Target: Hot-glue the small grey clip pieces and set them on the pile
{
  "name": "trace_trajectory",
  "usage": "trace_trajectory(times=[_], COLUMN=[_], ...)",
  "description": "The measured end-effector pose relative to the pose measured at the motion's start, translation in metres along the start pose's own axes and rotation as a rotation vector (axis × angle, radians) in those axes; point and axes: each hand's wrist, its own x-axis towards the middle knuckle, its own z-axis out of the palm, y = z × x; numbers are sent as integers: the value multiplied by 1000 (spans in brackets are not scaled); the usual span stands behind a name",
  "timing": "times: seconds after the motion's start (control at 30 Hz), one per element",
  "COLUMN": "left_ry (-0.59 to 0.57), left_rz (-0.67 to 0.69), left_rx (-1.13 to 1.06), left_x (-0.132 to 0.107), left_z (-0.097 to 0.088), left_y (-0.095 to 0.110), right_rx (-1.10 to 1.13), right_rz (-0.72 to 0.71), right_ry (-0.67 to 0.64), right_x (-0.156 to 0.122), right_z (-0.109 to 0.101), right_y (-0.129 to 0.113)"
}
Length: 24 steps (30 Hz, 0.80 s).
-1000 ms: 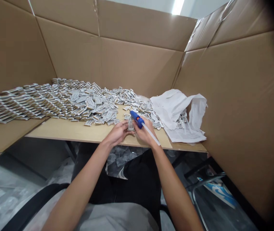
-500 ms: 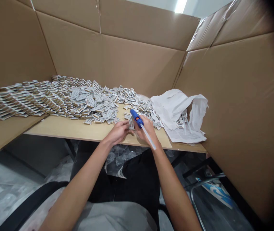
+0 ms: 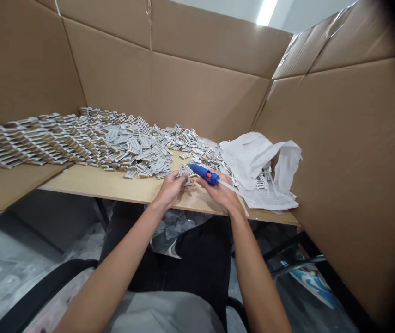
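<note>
Over the front of the wooden tabletop (image 3: 114, 187), my left hand (image 3: 172, 188) pinches a small flat grey piece (image 3: 186, 179) with cut-out openings. My right hand (image 3: 222, 190) is wrapped round a blue glue gun (image 3: 204, 174), and a long pale glue stick (image 3: 230, 186) juts from its back end. The gun's tip points left, close above the grey piece; whether the two touch I cannot tell. Just beyond my hands lies a loose heap of similar grey and white pieces (image 3: 148, 152).
Neat overlapping rows of such pieces (image 3: 55, 138) fill the left side. At the right, crumpled white paper (image 3: 249, 152) partly covers more pieces. Tall cardboard walls (image 3: 204, 88) enclose the back and sides. Below the table's front edge are my legs and clear plastic scraps (image 3: 178, 224).
My right hand has moved right, away from my left, and the glue gun has swung from steep to nearly level. The grey piece now shows more plainly in my left fingers.
</note>
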Motion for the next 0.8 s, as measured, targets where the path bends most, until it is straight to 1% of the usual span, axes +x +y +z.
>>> trace_trajectory(times=[0.1,0.2,0.43,0.57,0.7,0.8], left_ry=[13,6,-20,-19,-18,-16], left_rz=[23,33,70,89,87,96], left_rx=[7,21,57,87,89,101], left_x=[1,2,5,6,3,2], left_z=[-1,-3,-8,-9,-7,-8], left_y=[-2,-5,-10,-11,-8,-9], right_rx=[42,51,25,-63,-157,-188], right_rz=[20,20,-5,-46,-47,-44], right_ry=[-98,-145,-152,-131,-157,-167], right_x=[-2,-3,-1,1,2,1], right_z=[-7,-9,-2,2,3,3], right_y=[2,2,8,13,14,13])
